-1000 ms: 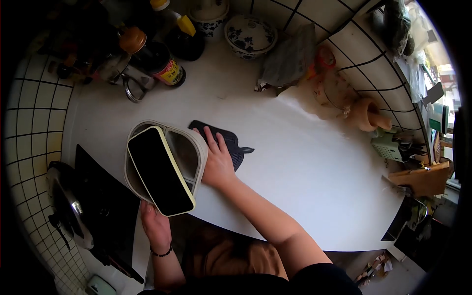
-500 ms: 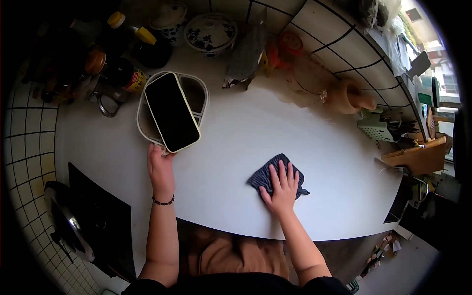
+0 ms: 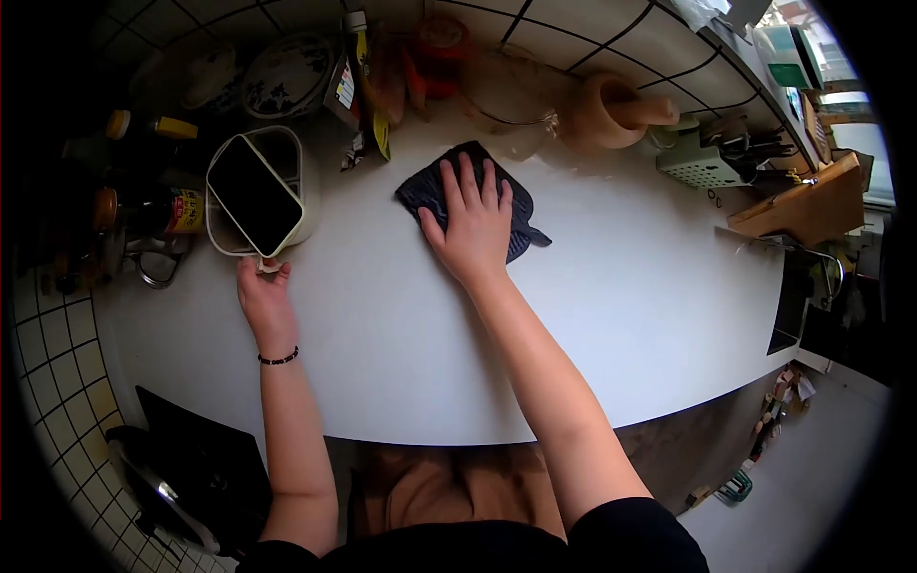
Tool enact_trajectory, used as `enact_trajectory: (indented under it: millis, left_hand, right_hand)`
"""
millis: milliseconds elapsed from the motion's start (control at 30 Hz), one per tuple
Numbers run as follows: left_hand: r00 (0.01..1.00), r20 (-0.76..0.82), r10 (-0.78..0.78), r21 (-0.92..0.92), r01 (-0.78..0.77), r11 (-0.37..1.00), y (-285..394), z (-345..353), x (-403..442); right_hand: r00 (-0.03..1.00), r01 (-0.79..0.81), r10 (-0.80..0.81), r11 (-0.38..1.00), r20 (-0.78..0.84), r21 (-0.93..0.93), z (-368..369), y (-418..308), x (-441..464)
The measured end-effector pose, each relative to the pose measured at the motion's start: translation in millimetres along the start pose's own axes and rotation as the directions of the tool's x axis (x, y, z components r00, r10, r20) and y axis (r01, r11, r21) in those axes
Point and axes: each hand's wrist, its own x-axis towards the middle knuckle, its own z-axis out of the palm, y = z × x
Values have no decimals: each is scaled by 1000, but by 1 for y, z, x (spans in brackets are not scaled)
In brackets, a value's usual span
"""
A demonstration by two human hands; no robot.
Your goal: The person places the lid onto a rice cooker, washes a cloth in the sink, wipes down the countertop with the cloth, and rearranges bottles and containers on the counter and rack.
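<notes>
Under my right hand, which lies flat with its fingers spread, is a dark blue cloth on the white counter. My left hand has its fingers closed at the near edge of a pale divided container, with a bit of something whitish at the fingertips. A black-screened phone with a pale yellow edge leans across the top of the container.
Bottles and a glass mug stand at the left. Along the back are a patterned lidded bowl, packets and a wooden mortar. A green basket and a cutting board are at the right.
The cloth under my right hand has moved from beside the container to the right, then toward the back of the counter. The container and phone have moved back toward the bottles with my left hand.
</notes>
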Motion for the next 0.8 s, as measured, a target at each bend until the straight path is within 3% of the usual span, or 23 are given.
enact_trajectory:
  millis: [200,267,400,467,567,667,733,800]
  left_hand:
    - [999,37,-15,92,11,996,5,6,12]
    - [998,65,-23,164,12,986,5,-6,17]
    - [990,137,-22,281,-17,960,9,-17,15]
    - [999,27,39,297,-45,954,12,-11,0]
    - [944,67,323,587,-299,752,14,-18,-34]
    - [899,188,396,615,-421,667,6,6,-95]
    - [784,582,214,620,-599,507,-7,25,-138]
    - [656,754,29,604,-711,359,-22,48,-174]
  right_hand:
    - [938,73,-139,975,318,210,-42,-38,-96]
    - [955,73,-116,984,274,165,-55,-22,-131]
    - [949,-195,208,978,236,-78,-107,51,-175]
    - [910,-360,387,916,149,-178,-120,90,-198]
    - [885,-429,456,877,93,-215,-115,83,-203]
    - [899,-394,417,904,136,-167,-91,28,-187]
    - [952,-264,271,962,145,-67,-73,-26,-177]
    - [987,-134,129,990,94,50,-40,-73,-183]
